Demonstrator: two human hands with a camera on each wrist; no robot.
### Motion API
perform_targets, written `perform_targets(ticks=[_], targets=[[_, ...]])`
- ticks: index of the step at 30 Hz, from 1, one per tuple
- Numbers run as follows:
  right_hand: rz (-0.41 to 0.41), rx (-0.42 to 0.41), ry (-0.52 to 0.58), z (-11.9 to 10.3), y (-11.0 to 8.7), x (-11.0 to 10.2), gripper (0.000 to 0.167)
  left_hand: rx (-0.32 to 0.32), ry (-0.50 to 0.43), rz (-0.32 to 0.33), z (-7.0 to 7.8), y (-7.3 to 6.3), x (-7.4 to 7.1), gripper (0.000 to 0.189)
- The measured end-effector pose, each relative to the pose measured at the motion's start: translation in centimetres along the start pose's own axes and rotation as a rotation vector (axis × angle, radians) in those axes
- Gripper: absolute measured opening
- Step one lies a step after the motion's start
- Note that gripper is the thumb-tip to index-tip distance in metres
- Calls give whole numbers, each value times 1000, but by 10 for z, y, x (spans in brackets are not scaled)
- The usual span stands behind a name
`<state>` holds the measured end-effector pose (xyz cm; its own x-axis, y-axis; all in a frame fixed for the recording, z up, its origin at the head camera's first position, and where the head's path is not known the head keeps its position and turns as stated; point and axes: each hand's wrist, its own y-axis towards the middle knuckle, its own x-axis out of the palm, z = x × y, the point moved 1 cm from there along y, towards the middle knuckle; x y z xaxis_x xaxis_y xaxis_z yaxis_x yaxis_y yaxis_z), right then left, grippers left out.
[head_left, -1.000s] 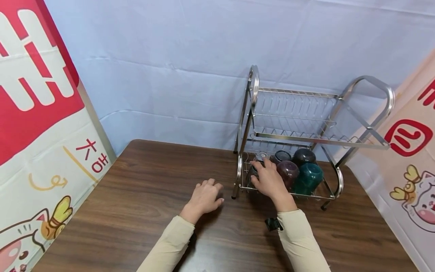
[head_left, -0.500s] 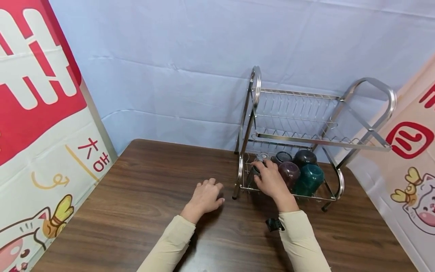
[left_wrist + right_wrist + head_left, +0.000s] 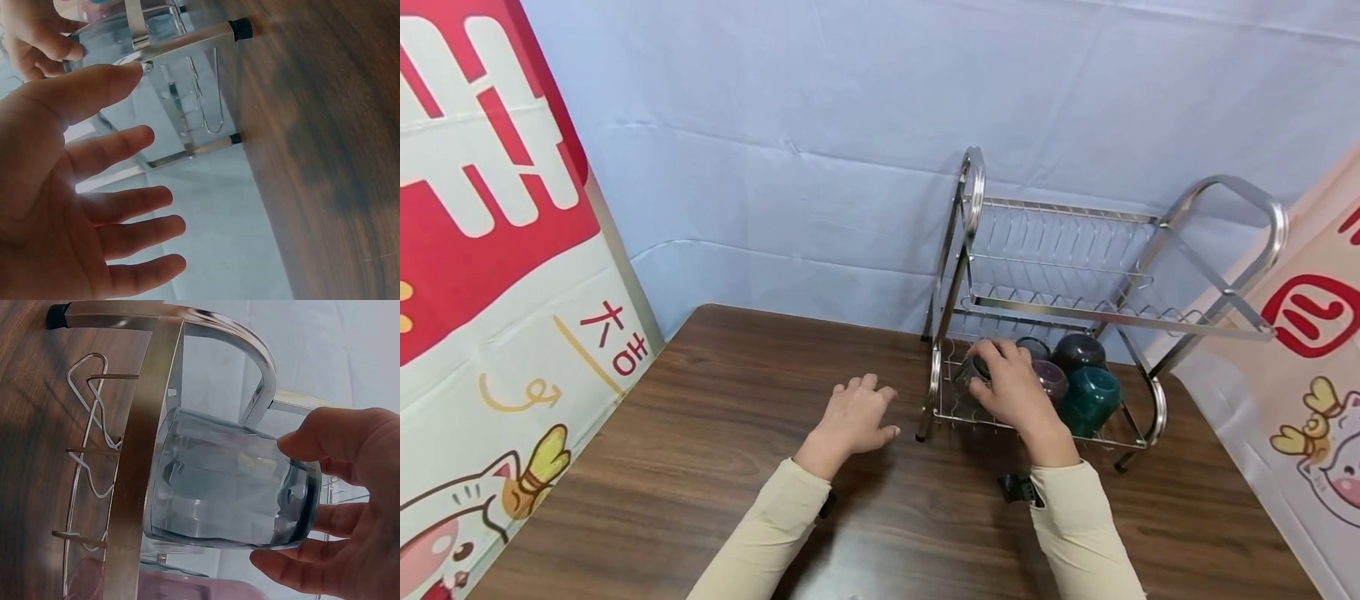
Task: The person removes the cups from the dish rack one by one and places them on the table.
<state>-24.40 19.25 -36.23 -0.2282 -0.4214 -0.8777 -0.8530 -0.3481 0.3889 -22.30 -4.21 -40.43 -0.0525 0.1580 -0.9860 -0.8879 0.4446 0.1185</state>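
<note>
Pale cloth backdrop (image 3: 812, 208); brown wood desk (image 3: 760, 400) below the fingers. For a steady hold on the clear glass (image 3: 225, 481) (upside down, likely slick base uppermost), best to press evenly from both sides and spare the purple glass (image 3: 1051, 379) just beside the fingers. Right hand (image 3: 1017, 390): thumb and fingers clasped around the base, over the metal rack's (image 3: 139, 462) lower tier. Left hand (image 3: 848, 417): fingers spread apart, holding nothing.

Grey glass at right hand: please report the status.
Right hand: grips grey glass at its upper end. Left hand: empty. Possible obstacles: purple glass close by, upper shelf above.
</note>
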Motion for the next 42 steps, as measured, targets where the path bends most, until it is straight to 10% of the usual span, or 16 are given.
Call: perform_targets(ticks=[25, 42], targets=[[147, -56, 61, -26, -45, -13, 37, 129, -247, 222, -1, -29, 9, 43], [211, -78, 147, -35, -64, -4, 39, 163, -612, 280, -3, -36, 21, 59]])
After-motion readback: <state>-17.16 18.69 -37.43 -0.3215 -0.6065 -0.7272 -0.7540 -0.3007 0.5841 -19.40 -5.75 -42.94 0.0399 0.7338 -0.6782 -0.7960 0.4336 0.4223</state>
